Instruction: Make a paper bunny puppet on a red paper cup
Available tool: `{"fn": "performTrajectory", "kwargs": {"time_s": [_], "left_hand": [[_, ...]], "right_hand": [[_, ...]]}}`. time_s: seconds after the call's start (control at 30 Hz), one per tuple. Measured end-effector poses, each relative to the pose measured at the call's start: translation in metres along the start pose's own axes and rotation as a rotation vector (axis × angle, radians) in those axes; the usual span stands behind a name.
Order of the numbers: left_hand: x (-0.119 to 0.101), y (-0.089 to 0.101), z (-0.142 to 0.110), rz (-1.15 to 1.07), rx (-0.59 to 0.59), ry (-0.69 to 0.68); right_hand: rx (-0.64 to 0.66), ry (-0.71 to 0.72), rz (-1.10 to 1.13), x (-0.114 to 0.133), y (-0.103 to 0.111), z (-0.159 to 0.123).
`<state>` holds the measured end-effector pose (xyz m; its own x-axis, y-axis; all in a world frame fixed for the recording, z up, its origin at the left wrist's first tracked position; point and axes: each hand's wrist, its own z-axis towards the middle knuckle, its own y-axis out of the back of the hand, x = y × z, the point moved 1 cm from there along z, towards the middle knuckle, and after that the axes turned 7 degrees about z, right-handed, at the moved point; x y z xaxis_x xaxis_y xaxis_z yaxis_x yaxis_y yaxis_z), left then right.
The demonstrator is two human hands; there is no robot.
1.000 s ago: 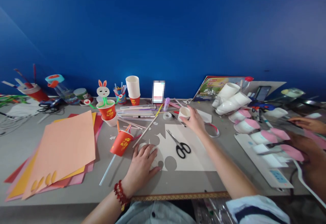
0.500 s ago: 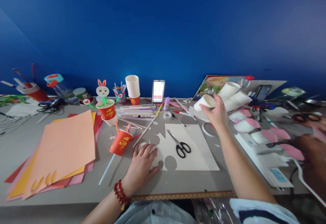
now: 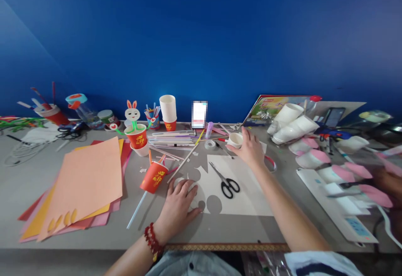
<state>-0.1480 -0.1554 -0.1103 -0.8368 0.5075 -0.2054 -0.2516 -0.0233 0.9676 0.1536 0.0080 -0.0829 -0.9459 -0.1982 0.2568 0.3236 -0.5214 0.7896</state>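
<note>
My right hand reaches across the table and is closed round a small white paper cup, which stands upright on the table near the white paper sheet's far edge. My left hand lies flat with fingers spread on the cut white paper sheet, over its scalloped left side. Black-handled scissors lie on the sheet between my two hands. A tipped red cup with a straw rests just left of my left hand.
Coloured paper sheets lie at left, straws and sticks behind the sheet, a tape roll beside them. Stacked white cups and pink-trimmed cup pieces sit at right, where another person's hand works.
My right hand had lifted the white cup toward the stacked cups at right, then brought it back down to the table behind the sheet. My left hand stayed put.
</note>
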Motion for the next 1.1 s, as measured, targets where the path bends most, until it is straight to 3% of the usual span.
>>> {"fn": "performTrajectory", "kwargs": {"time_s": [0.07,0.1,0.17,0.27,0.37,0.47,0.6,0.7,0.77,0.8,0.87,0.93,1.03,1.1], "left_hand": [[0.000,0.000,0.001,-0.001,0.001,-0.002],[-0.001,0.000,0.001,0.001,0.000,-0.001],[0.000,0.001,0.001,0.005,-0.004,0.003],[0.000,0.003,0.001,0.014,-0.005,0.003],[0.000,0.004,0.000,0.030,-0.002,-0.014],[0.000,0.003,0.001,0.034,-0.001,-0.019],[0.001,0.004,0.000,-0.016,-0.061,0.008],[0.003,0.011,-0.001,-0.048,-0.282,0.072],[0.005,0.017,-0.002,-0.051,-0.429,0.130],[0.005,0.019,-0.002,-0.056,-0.463,0.136],[0.003,0.023,-0.001,-0.097,-0.428,0.076],[-0.004,0.025,0.000,-0.183,-0.325,-0.014],[-0.019,0.026,-0.002,-0.310,-0.227,-0.088],[-0.030,0.027,-0.006,-0.367,-0.194,-0.136]], "right_hand": [[-0.018,0.120,0.032,0.030,0.004,0.006],[0.060,0.193,0.071,0.048,0.001,0.009],[0.348,0.318,0.140,0.088,-0.016,0.015],[0.477,0.373,0.153,0.138,-0.050,0.024],[0.519,0.371,0.147,0.165,-0.075,0.030],[0.531,0.352,0.167,0.173,-0.077,0.037],[0.518,0.283,0.239,0.163,-0.042,0.041],[0.490,0.249,0.337,0.146,0.004,0.025],[0.471,0.204,0.567,0.135,0.036,0.004],[0.521,0.192,0.678,0.131,0.050,-0.009],[0.631,0.137,0.863,0.126,0.072,-0.039],[0.638,0.006,1.004,0.124,0.082,-0.069],[0.597,-0.246,1.262,0.128,0.080,-0.105],[0.670,-0.293,1.342,0.132,0.073,-0.123]]}}
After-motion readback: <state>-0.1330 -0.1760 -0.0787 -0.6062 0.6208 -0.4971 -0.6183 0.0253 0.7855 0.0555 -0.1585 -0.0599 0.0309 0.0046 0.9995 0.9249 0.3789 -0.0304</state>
